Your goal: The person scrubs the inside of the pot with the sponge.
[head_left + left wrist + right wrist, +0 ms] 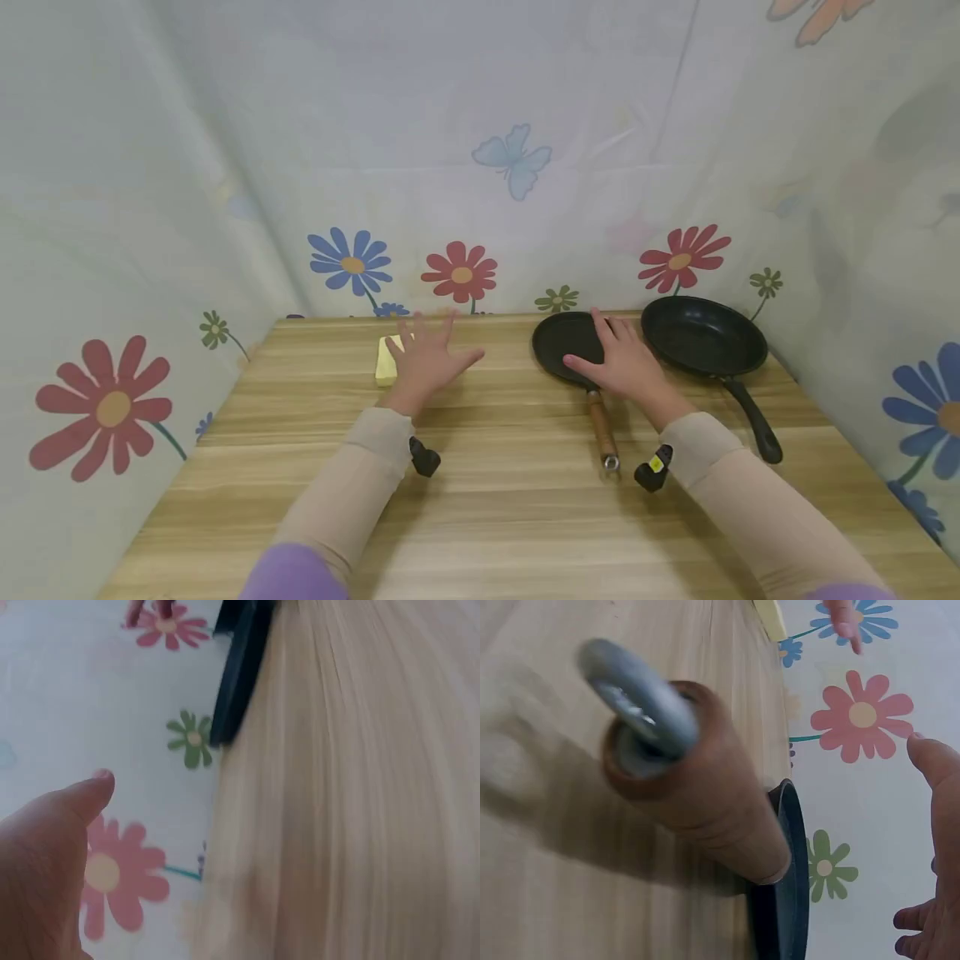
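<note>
the left hand [429, 362], left of centre in the head view, is fully open: fingers spread, thumb extended, nothing held. a yellow block [386, 367] lies directly behind it in that view, partly covered by the fingers. the right hand [626, 367], right of centre, is likewise open with spread fingers and no object held. it overlaps the right edge of the flat black pan [562, 343]; in the right wrist view, hand and pan are apart. the pan's wooden handle [601, 425] points toward the lower edge of the frame. a deeper black pan [701, 337] rests at right on the wood-grain table [487, 508], its black handle [754, 422] angled toward the lower right.
</note>
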The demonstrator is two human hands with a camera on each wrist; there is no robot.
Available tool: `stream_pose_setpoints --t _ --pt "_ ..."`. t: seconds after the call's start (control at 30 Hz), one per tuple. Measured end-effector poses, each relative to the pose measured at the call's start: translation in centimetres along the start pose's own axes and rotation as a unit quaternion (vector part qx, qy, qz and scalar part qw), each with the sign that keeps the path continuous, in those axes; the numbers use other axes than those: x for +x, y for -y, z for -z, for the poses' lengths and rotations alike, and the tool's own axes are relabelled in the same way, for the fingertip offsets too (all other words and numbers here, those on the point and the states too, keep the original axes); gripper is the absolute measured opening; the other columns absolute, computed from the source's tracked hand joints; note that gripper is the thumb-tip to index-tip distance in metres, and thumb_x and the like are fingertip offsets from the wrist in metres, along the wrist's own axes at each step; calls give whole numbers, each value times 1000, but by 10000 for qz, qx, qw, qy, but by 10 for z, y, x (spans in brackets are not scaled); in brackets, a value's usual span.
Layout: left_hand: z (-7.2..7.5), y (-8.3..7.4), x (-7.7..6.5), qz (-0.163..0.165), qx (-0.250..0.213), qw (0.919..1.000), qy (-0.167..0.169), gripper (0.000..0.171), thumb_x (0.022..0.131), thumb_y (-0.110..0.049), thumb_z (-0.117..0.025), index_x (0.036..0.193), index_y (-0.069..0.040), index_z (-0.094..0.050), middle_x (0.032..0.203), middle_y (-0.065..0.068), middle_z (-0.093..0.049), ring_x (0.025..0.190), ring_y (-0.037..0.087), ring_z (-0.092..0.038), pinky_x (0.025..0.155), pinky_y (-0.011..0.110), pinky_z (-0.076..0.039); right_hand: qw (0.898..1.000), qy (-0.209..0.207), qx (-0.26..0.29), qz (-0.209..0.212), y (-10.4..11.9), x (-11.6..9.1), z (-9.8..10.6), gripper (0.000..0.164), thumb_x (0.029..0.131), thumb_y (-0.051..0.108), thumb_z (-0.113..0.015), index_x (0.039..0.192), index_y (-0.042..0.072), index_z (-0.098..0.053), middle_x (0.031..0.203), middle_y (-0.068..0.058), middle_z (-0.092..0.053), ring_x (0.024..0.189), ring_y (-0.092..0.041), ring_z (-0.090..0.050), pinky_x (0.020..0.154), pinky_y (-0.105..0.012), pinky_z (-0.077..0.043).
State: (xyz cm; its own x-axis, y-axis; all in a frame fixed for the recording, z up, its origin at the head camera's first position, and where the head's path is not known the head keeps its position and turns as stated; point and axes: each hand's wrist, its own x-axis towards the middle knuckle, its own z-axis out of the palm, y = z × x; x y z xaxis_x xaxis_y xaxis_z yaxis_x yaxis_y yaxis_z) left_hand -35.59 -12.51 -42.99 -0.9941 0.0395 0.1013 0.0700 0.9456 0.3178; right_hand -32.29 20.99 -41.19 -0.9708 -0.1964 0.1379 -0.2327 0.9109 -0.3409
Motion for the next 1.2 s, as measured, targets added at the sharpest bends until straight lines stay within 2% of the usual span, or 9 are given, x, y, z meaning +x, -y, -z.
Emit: stream_pose_setpoints --t 0.17,0.3,0.4,0.5,0.57,0.67,0.8,1.0,1.2 --pt "-5 35 5 438 -126 9987 -213 102 85 -83 -44 164 -26 -14 159 37 -10 144 62 -8 109 77 -5 9993 -79 317 -177 -5 -10 -7 113 89 77 -51 162 5 -3 160 -30 -25 146 -47 -27 113 -64 -29" --pt "-7 59 6 727 -75 9969 -276 100 87 -79 -47 164 -22 -16 149 41 -22 133 61 -25 105 72 -21 9980 -37 501 -372 -6 -19 -13 115 89 72 -57 161 0 -4 155 -34 -31 140 -51 -35 109 -65 -34" --pt "-7 72 8 831 -47 9959 -342 98 89 -76 -49 163 -20 -19 143 41 -28 126 57 -32 99 68 -31 9965 31 688 -481 -6 -27 -20 114 88 68 -62 160 -3 -9 154 -36 -32 139 -52 -37 109 -64 -35" --pt "-8 81 11 896 -66 9951 -415 95 90 -70 -54 162 -17 -23 137 41 -35 122 55 -36 97 65 -36 9949 106 831 -564 -5 -35 -27 110 88 65 -65 154 -10 -20 149 -38 -37 134 -52 -43 107 -62 -38" --pt "-9 84 14 933 -102 9946 -451 93 90 -67 -56 161 -15 -25 134 40 -38 121 55 -37 96 63 -37 9941 151 856 -652 -4 -39 -31 104 87 63 -67 147 -13 -29 140 -38 -46 125 -49 -52 101 -59 -45" --pt "-11 87 19 953 -197 9943 -429 91 91 -63 -59 160 -14 -27 135 40 -40 122 54 -38 97 63 -39 9940 300 696 -793 -5 -42 -37 90 88 59 -68 134 -14 -41 117 -31 -62 100 -40 -65 83 -52 -53" --pt "-13 88 23 899 -417 9944 -358 87 91 -59 -63 157 -11 -33 136 39 -40 121 54 -41 95 63 -41 9937 455 504 -890 -5 -43 -42 68 89 49 -68 120 -8 -51 92 -16 -65 78 -29 -63 71 -48 -52" --pt "-13 85 24 991 -512 9936 -188 74 91 -51 -61 149 -8 -45 130 34 -46 117 50 -46 88 60 -46 9946 362 664 -711 -7 -42 -49 41 89 34 -66 108 -1 -55 85 -10 -62 75 -28 -59 71 -47 -50" --pt "-13 85 25 1025 -391 9938 -169 72 90 -48 -59 149 -9 -46 131 33 -47 118 49 -47 88 60 -46 9939 348 910 -507 -10 -36 -50 32 86 28 -66 102 3 -53 82 -7 -58 72 -25 -55 66 -41 -46"
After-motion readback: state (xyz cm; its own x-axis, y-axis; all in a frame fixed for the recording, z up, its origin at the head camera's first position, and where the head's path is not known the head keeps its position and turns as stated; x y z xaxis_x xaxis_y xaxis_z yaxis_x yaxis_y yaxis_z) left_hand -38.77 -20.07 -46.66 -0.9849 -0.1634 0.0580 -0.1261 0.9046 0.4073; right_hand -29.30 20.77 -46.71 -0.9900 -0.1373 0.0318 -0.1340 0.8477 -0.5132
